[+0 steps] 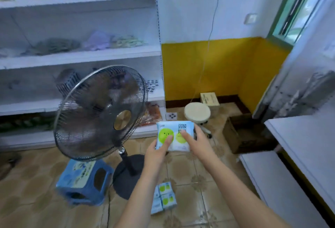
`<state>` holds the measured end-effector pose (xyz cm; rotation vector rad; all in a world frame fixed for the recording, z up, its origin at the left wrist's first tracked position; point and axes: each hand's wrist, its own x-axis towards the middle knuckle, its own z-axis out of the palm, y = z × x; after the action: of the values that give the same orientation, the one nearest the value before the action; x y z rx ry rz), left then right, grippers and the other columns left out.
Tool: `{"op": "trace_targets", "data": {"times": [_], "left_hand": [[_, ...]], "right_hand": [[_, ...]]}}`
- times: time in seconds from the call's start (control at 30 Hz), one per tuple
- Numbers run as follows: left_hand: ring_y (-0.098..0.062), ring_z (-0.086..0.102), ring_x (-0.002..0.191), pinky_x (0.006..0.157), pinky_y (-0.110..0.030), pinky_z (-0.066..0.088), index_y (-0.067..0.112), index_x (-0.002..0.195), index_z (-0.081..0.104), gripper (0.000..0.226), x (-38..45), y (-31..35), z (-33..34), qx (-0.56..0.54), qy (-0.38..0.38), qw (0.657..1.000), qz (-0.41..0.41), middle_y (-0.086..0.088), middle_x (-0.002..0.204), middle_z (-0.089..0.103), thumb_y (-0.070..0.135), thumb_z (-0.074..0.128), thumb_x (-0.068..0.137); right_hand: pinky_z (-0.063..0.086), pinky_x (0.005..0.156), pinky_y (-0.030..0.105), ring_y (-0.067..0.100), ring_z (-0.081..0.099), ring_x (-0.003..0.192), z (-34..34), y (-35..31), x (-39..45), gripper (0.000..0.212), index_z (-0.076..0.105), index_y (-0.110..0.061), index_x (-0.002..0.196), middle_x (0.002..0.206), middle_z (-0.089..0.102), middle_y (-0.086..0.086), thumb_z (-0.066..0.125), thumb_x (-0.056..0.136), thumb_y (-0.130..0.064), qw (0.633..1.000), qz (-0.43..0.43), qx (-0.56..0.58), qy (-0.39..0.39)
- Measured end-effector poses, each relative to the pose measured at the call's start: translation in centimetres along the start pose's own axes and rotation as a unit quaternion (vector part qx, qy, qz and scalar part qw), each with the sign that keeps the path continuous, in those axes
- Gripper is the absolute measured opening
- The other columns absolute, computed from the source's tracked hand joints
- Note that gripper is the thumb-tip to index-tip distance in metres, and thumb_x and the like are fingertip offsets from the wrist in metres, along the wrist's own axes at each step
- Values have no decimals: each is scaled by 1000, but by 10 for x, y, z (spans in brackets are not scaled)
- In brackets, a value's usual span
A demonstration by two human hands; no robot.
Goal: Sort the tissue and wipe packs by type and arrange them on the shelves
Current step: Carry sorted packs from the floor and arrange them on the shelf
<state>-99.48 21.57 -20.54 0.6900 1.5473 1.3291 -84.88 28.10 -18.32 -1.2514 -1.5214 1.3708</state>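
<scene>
Floor is brown patterned tile (188, 169); walls white above a yellow band. I see white metal shelving (81, 55) at left: dark red packets on its top shelf, blurred grey, lilac and pale packs on the next. A black pedestal fan (101, 111) stands before it, just beside a blue plastic step stool (83, 182). My left hand (156, 152) and right hand (196, 141) together hold up a light blue wipe pack with green circles (174, 135), thumbs pressed on its face, fingers curled behind. More matching small packs (164, 197) lie on the floor below. White counter edge (290, 155) at right; open tile between it and the fan.
</scene>
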Motion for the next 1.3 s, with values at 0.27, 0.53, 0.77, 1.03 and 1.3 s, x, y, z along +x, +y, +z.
{"op": "trace_targets", "data": {"times": [0.27,0.53,0.77,1.03,1.3], "left_hand": [[-12,73,92,73,-23,54,21,104,75,41,-26,39,34,43,-185,980,61,5,97,78,54,74,81],[-19,75,90,80,-32,59,12,100,76,27,-118,48,91,51,-357,929,81,-1,93,79,37,76,87],[-16,74,95,89,-38,59,16,104,77,31,-236,35,160,78,-480,868,103,0,98,79,41,77,86],[-16,72,84,78,-25,56,13,94,75,27,-408,-1,247,88,-589,797,103,-4,89,78,38,77,87],[-9,73,86,77,-20,57,16,99,75,21,-557,-30,331,83,-658,737,133,1,90,78,36,74,90]], "right_hand": [[53,69,14,6,68,97,-38,-33,-72,37,54,-31,127,116,66,-6,66,93,-40,981,-9,1,195],[59,71,24,4,72,86,-85,-50,-201,31,57,-23,123,111,71,-1,67,94,-31,932,-9,55,359],[59,83,39,13,70,94,-145,-47,-338,18,58,-31,106,110,70,-1,67,93,-37,868,-7,19,496],[55,68,19,5,69,91,-226,-32,-516,26,57,-27,116,111,69,-2,68,93,-30,809,-26,12,587],[59,86,39,13,67,104,-318,-11,-660,56,55,-38,115,119,64,2,73,69,-65,761,-20,-23,648]]}}
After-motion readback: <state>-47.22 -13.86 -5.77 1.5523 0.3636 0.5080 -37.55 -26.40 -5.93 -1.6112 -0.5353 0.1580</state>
